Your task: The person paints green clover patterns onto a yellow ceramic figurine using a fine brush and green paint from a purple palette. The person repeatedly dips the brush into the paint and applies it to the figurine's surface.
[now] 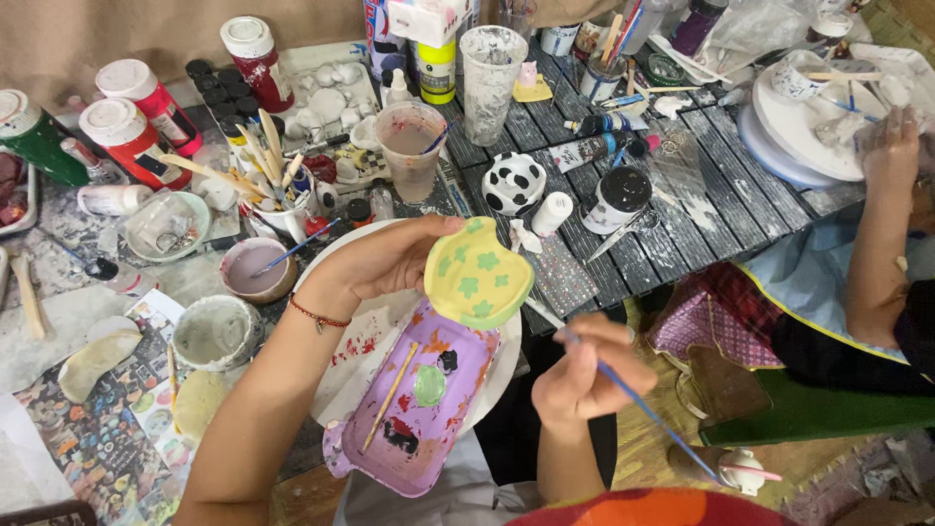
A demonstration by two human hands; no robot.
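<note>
We see bright, even, soft daylight with no clear single source. Shadows are faint; only a weak one lies under the yellow dish (pixel 477 272) and left hand (pixel 390 261) on the white plate (pixel 336 375). Mild glare sits on the glossy cow figurine (pixel 513 181) and red bottle caps (pixel 125 78). Centre is sharp. The right hand (pixel 584 375) and thin brush (pixel 643 404) are slightly motion-soft. Edges bend a bit, wide-angle, and corners look softer.
</note>
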